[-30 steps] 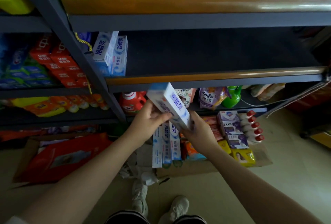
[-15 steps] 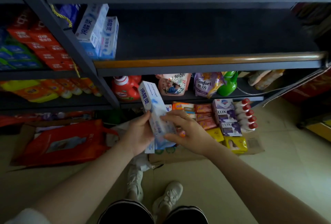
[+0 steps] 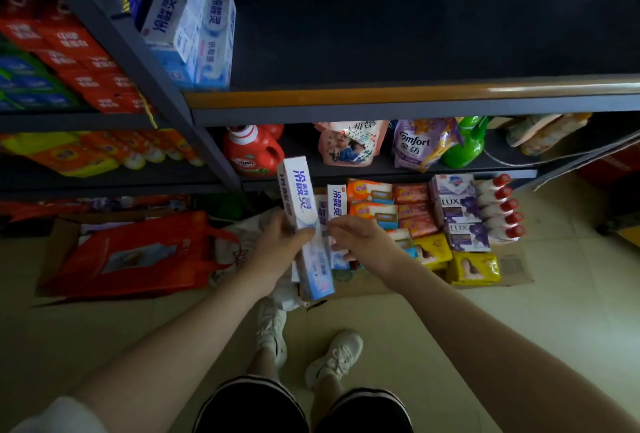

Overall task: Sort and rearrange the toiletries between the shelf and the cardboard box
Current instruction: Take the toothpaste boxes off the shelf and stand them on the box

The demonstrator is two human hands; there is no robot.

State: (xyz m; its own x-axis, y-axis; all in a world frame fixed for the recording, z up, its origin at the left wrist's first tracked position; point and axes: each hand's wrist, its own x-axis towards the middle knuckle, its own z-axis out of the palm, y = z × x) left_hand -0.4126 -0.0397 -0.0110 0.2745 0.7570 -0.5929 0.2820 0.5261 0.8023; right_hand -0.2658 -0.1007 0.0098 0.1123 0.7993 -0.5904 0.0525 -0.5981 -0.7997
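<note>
Above the cardboard box (image 3: 349, 288), the left hand (image 3: 277, 249) alone now grips the toothpaste carton (image 3: 304, 224); the right hand (image 3: 363, 238) has let go, fingers loose.

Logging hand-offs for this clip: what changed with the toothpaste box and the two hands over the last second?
The toothpaste box, gripped in both hands a second ago, now sits upright in the left hand alone. The right hand let go and hovers beside it, fingers loosely curled, over the toothpaste boxes in the cardboard box. The camera tilted down. The toothpaste boxes on the shelf stayed put.
</note>
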